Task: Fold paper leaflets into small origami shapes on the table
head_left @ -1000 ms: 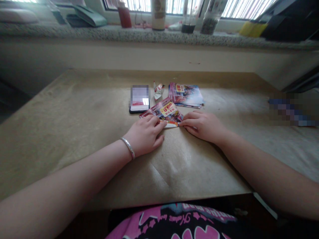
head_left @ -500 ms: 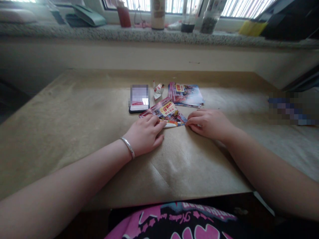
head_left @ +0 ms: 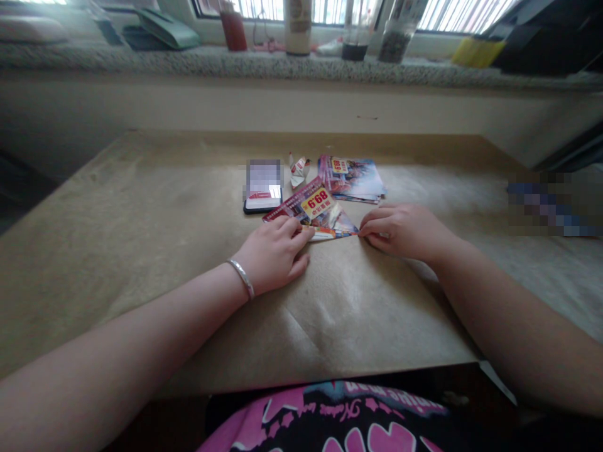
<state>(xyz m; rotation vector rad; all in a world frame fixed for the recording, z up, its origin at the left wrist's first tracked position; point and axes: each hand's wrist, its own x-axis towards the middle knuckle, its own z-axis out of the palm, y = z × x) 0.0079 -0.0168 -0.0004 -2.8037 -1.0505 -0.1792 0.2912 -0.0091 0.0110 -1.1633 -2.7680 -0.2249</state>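
Speckled stone runs along a window sill (head_left: 264, 70) beyond the folded leaflet (head_left: 316, 210), and a tan-covered table (head_left: 155, 188) spreads out beneath it. Working from left to right around that leaflet, a teal pouch (head_left: 172, 30) sits on the sill far off to its upper left, with a red container (head_left: 233, 31) further along. The left hand (head_left: 276, 257), a silvery bracelet (head_left: 242, 278) on its wrist, covers the leaflet's lower-left part; its fingers lie bent and close together on top, the index tip on the narrow folded strip at the near edge, while the thumb stands apart on the near side of that edge. A phone (head_left: 262, 204) lies just beyond the leaflet's left end, and a small folded paper piece (head_left: 298, 172) is behind its middle. The leaflet itself lies between the two hands, its printed face up, tapering toward the right. A stack of similar leaflets (head_left: 360, 180) is near its far right side. At the leaflet's right corner the right hand (head_left: 400, 231) holds thumb and forefinger narrowly together, their tips meeting that point; whether the corner is pinched or merely pressed, I cannot tell.
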